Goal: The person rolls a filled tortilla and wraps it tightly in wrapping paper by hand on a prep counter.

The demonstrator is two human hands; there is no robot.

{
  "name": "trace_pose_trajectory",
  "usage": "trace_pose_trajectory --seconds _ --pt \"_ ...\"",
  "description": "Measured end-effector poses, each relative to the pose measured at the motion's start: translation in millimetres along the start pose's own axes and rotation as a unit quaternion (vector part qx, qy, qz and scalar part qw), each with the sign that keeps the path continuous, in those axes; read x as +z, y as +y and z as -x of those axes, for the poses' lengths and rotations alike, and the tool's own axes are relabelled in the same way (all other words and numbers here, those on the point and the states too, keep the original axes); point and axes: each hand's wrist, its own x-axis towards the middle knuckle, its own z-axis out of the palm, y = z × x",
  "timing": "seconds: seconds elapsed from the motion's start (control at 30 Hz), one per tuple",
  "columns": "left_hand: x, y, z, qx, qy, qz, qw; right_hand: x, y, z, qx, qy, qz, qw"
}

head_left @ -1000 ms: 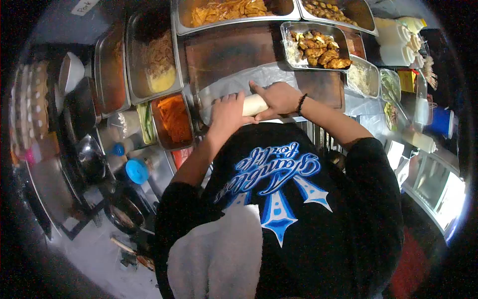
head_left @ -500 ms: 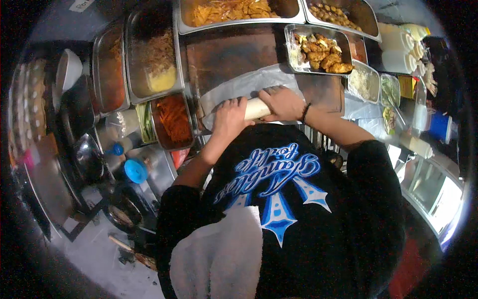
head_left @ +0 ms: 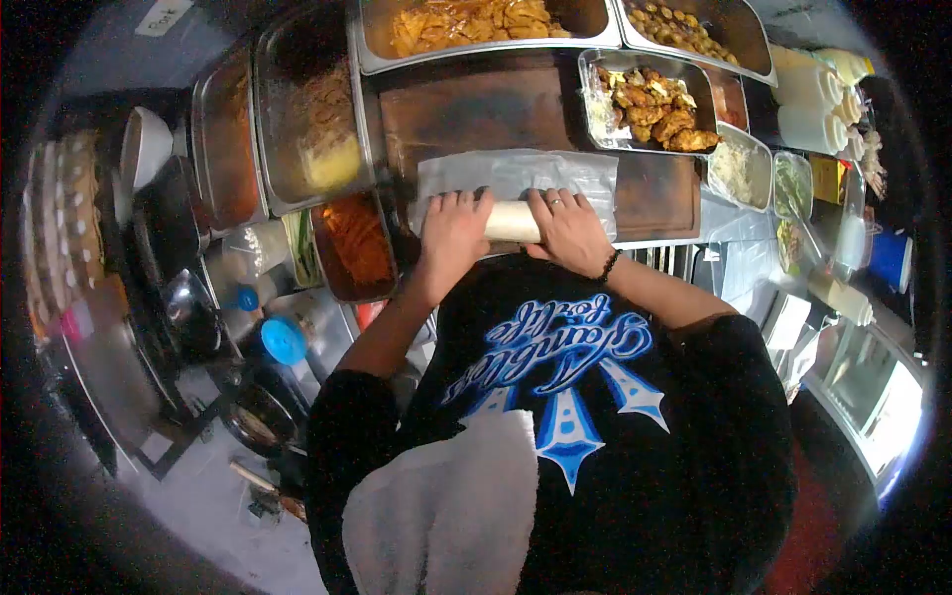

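A pale rolled wrap [head_left: 513,222] lies crosswise at the near edge of a sheet of whitish paper [head_left: 516,171]. My left hand [head_left: 456,236] curls over the wrap's left end, and my right hand [head_left: 572,228], with a ring and a dark bracelet, curls over its right end. Only the middle of the roll shows between them; the ends are under my fingers. Beneath the paper is a brown board [head_left: 476,109].
Steel pans of food [head_left: 476,25] line the far side. At right are a tray of browned meat pieces [head_left: 659,114], a tub of white shreds [head_left: 739,169] and squeeze bottles [head_left: 813,104]. A container of red-orange food [head_left: 355,248] and a blue lid [head_left: 285,340] stand left.
The wrap has turned from slanted to level across the paper. My right hand has moved down and right along it, and the paper now lies straighter.
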Motion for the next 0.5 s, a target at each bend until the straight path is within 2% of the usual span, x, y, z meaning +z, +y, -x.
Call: trace_pose_trajectory --seconds 0.1,0.17,0.2,0.27,0.4,0.5 --pt "-4.1 -15.8 6.0 -0.005 -0.04 0.005 0.999 0.3 6.8 -2.4 -0.009 -0.011 -0.016 1.0" --pt "-1.5 -28.4 8.9 0.016 -0.111 0.075 0.991 1.0 9.1 -3.2 -0.033 -0.008 -0.019 0.999" --pt "-0.2 -30.9 8.1 0.018 -0.11 0.075 0.991 2.0 10.1 -3.7 -0.032 -0.007 -0.019 0.999" --pt "2.6 -35.0 5.6 0.011 -0.172 0.098 0.98 4.2 12.4 -5.2 -0.037 -0.013 -0.023 0.999" --pt "6.1 -41.9 9.6 -0.007 -0.177 0.127 0.976 0.1 13.9 -9.8 -0.033 -0.039 -0.048 0.998" --pt "4.3 -45.6 10.0 -0.054 -0.217 0.153 0.963 -2.2 16.5 -14.0 -0.052 -0.037 -0.054 0.997"
